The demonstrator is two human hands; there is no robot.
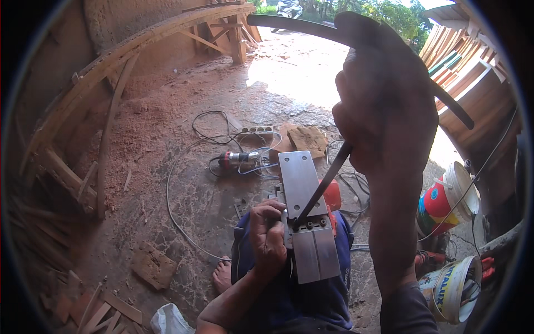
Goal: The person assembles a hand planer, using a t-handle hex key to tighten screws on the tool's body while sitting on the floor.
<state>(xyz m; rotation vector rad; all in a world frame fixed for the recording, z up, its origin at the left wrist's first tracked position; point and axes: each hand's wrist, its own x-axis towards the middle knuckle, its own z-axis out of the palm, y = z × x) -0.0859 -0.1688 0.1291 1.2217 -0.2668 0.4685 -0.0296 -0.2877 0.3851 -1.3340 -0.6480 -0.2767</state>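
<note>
An electric hand planer lies upside down across my lap, its metal sole facing up and red body parts showing at its right side. My left hand is closed on the planer's left edge, near the gap between the two sole plates. Raised high at the right, my right hand grips the crossbar of a dark T-handle wrench. The wrench's shaft slants down to the row of bolts in that gap. Its tip meets the leftmost bolt; whether it is fully seated I cannot tell.
A red-and-silver power tool lies ahead among loose cables, near a power strip and a brown slab. Two paint buckets stand at right. A wooden bench runs along the left; wood offcuts lie lower left.
</note>
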